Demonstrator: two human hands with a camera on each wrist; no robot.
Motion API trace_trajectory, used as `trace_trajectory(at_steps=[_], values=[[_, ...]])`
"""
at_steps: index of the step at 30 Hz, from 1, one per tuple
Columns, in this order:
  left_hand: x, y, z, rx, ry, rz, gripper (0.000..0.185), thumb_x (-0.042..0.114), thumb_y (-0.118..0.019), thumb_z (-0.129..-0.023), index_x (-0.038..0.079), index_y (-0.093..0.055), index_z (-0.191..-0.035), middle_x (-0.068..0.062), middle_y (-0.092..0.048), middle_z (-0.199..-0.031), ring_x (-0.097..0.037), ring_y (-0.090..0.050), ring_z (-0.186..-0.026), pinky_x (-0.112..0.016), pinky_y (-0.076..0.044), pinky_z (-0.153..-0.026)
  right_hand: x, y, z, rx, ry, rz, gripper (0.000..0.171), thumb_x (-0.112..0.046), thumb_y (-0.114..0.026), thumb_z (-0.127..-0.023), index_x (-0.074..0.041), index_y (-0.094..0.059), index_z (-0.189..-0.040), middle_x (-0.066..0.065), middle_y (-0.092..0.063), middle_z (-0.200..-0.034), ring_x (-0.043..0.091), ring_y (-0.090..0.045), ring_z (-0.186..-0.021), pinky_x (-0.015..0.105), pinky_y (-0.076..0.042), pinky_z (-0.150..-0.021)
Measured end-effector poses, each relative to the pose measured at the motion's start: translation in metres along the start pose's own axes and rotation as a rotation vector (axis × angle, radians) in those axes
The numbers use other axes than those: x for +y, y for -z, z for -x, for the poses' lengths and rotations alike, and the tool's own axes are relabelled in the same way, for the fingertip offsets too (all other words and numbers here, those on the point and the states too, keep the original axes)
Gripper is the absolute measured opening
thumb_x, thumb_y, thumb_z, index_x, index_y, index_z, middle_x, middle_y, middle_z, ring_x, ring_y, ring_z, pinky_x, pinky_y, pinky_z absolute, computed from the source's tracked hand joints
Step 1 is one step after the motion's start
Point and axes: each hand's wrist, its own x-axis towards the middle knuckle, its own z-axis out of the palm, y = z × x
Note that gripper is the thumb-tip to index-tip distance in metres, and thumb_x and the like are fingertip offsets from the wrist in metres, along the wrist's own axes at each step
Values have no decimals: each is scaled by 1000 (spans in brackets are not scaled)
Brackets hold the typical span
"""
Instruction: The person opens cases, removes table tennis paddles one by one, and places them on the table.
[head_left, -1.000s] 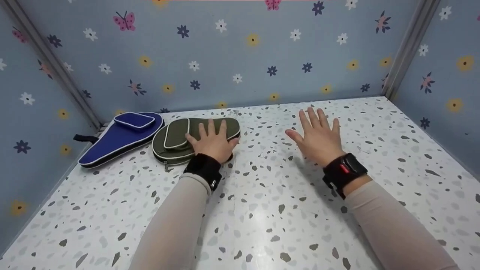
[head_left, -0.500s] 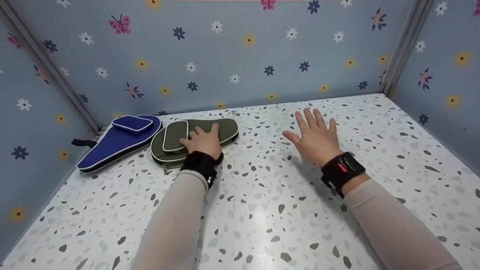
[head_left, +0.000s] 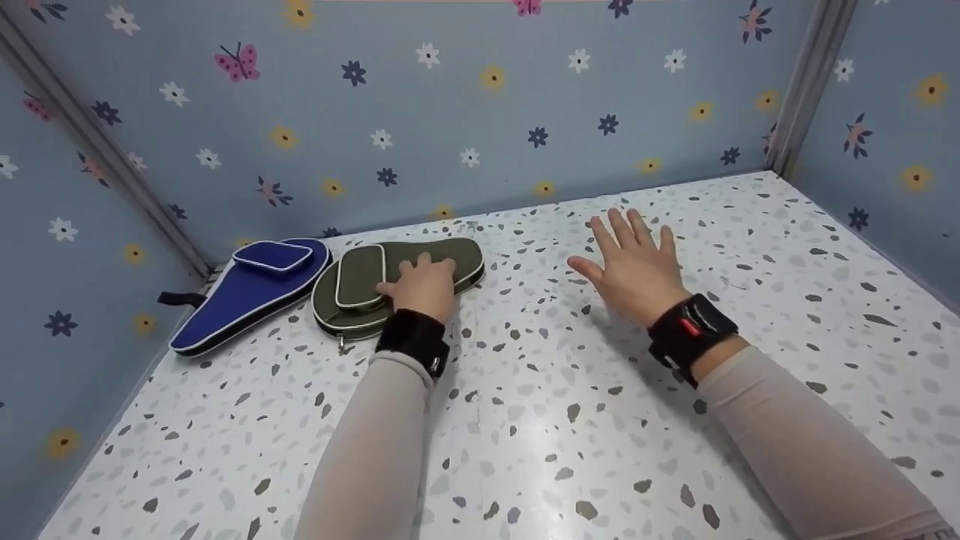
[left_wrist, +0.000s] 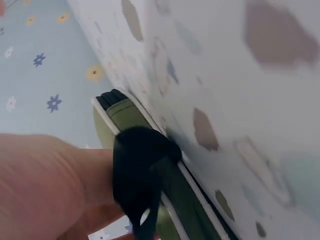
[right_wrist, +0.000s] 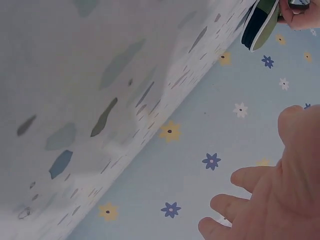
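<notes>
An olive-green table tennis paddle case (head_left: pixel 360 276) with white piping and a raised pocket lies flat near the back wall. My left hand (head_left: pixel 424 289) grips its near side, fingers bent over the top. In the left wrist view the thumb (left_wrist: pixel 95 172) meets the case's side at a black strap (left_wrist: pixel 137 170), which hides its tip. Left of it lies a blue paddle case (head_left: pixel 259 292), also with white piping and a pocket. My right hand (head_left: pixel 637 274) is spread palm down at the right, holding nothing and apart from both cases.
A white speckled tabletop (head_left: pixel 525 420) spreads under both arms. Blue flowered panels (head_left: pixel 465 105) enclose its back, left and right sides. A black strap (head_left: pixel 180 298) sticks out from the blue case toward the left panel.
The left hand's fingers, spread over the green case a second ago, have drawn together and bent. The right hand keeps its spread pose. Both cases stay in place while the head view shifts slightly.
</notes>
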Motion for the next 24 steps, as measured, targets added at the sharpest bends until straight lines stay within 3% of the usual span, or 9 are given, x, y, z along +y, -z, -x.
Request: trace_trajectory(at_steps=[6, 14, 24], values=[[2, -4, 3, -36, -77, 11, 45, -4, -54, -112, 15, -69, -149, -20, -43, -170, -53, -39, -152, -87, -34, -109, 2, -1, 1, -14, 4, 13, 88, -69, -32, -114, -9, -16, -177, 21, -6, -183, 44, 0, -168, 74, 1, -128], [12, -4, 8, -35, -279, -11, 20, -1, -62, -110, 9, -75, -122, -21, -41, -172, -55, -39, -152, -87, -35, -109, 1, 1, 0, -27, 28, 1, 86, -67, -32, -115, -9, -19, -177, 23, -10, -182, 45, -1, -168, 75, 0, -127], [39, -7, 23, -72, -462, 5, 17, -5, -66, -105, 12, -66, -104, -11, -39, -176, -51, -38, -154, -88, -29, -112, -4, 2, -4, -174, 6, -164, 95, -76, -23, -111, -8, -17, -177, 26, -20, -179, 48, -16, -165, 76, 0, -127]])
